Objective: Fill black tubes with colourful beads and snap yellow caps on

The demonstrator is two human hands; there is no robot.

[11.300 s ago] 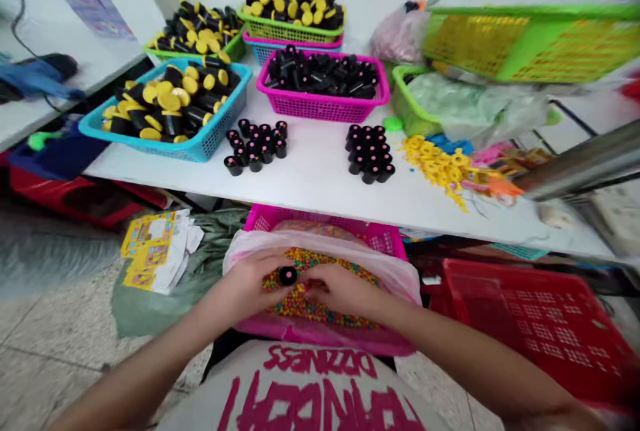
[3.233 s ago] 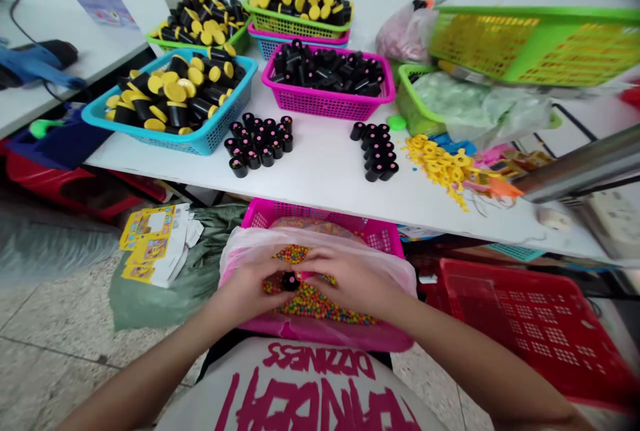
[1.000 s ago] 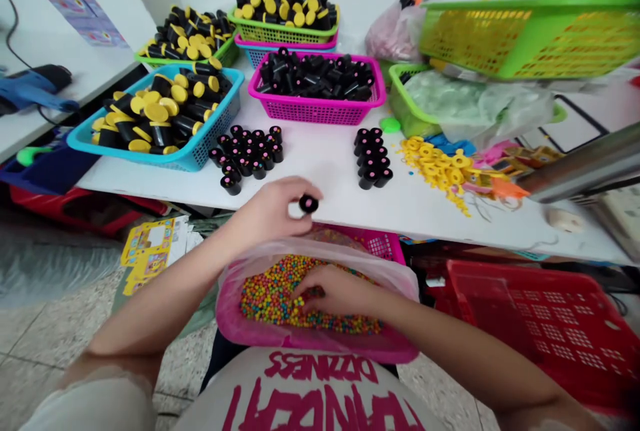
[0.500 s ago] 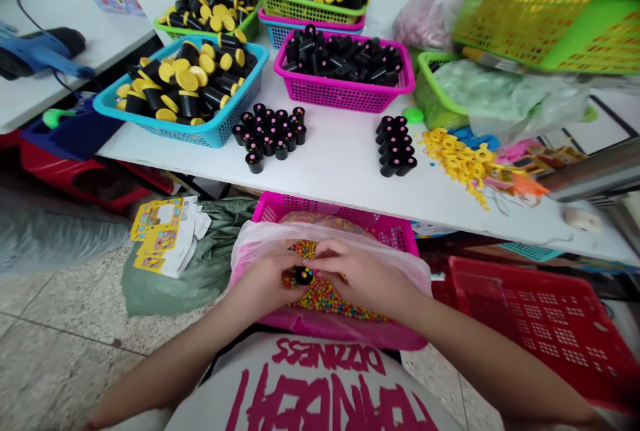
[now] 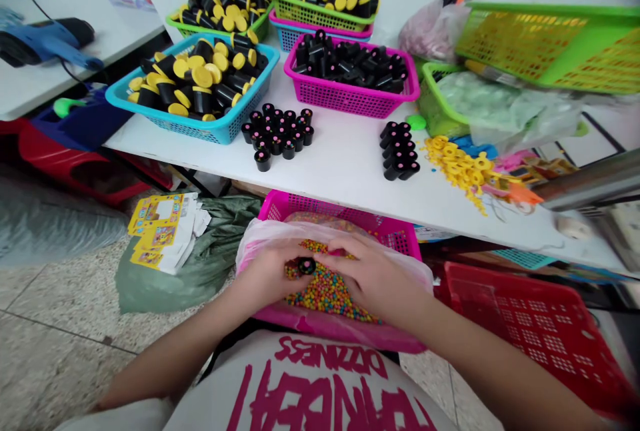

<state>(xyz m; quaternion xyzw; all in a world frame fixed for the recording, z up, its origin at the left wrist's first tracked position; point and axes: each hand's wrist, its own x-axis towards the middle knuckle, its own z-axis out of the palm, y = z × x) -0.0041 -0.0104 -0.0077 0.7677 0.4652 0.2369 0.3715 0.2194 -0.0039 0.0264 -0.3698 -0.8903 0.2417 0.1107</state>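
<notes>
My left hand [image 5: 273, 274] is closed around a small black tube [image 5: 307, 266], its round open end facing up with a few coloured specks in it. Just to its right is my right hand [image 5: 367, 274], fingers loosely curved and apart, the thumb tip close to the tube's rim. No object shows between those fingers. Beneath both hands lie many small coloured beads [image 5: 327, 294] in a white plastic bag [image 5: 250, 241], which lines a pink basket [image 5: 273, 201] at my lap.
On the white table [image 5: 345, 164] stand a group of black tubes [image 5: 280, 128] and a second group [image 5: 400, 151]. Behind are a blue basket [image 5: 220, 131] of yellow-capped tubes and a magenta basket [image 5: 345, 103]. Yellow plastic pieces [image 5: 457, 164] lie right; a red crate [image 5: 540, 324] sits below.
My right hand's fingertips have drawn back slightly from the tube and spread a little. The left hand keeps the tube, now showing its open end more plainly. The view has shifted slightly.
</notes>
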